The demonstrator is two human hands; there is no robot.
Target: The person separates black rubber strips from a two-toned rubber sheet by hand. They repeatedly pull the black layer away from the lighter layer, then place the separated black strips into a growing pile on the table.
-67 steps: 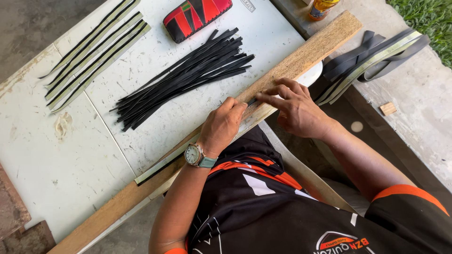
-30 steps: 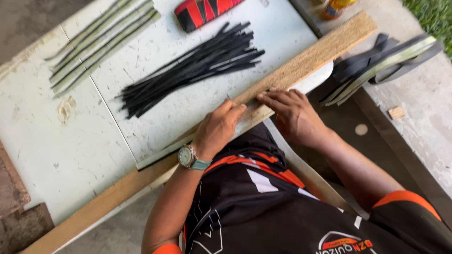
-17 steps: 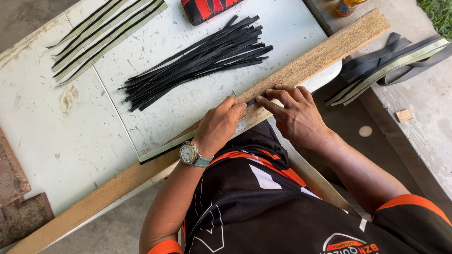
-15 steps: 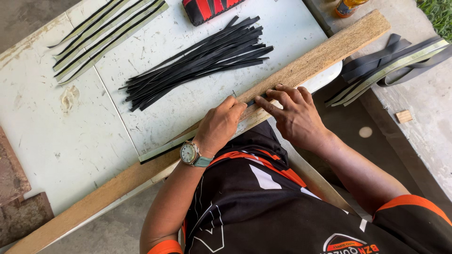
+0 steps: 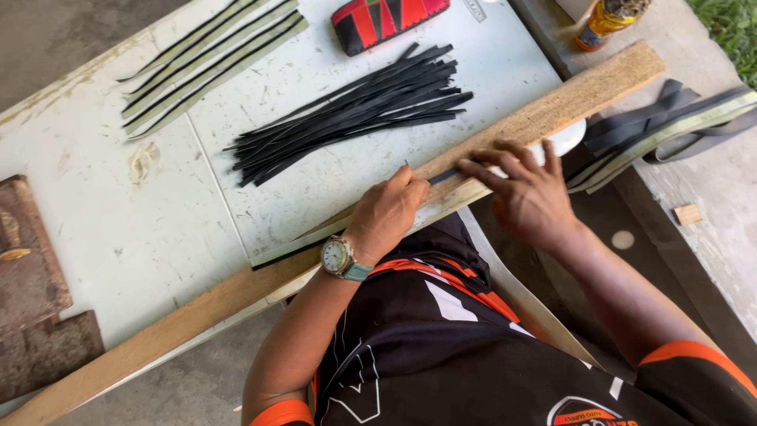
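Observation:
A long wooden plank (image 5: 552, 102) lies slantwise over the near edge of a white table (image 5: 158, 229). A thin black strip with a pale edge (image 5: 303, 241) runs along it. My left hand (image 5: 386, 217), with a wristwatch, rests closed on the plank, and a thin metal tip sticks out above its fingers. My right hand (image 5: 524, 189) lies just to the right, fingers spread, with its fingertips pressing the strip's dark end onto the plank.
A bundle of black strips (image 5: 355, 110) lies mid-table, and several pale-edged strips (image 5: 205, 63) lie at the far left. A red and black pouch (image 5: 386, 17), a bottle (image 5: 603, 20), more strips (image 5: 670, 130) on the concrete at right and a rusty slab (image 5: 31, 268) at left surround the work.
The view has shifted slightly. Both hands keep their places on the plank, and the right hand's fingers are spread a little wider.

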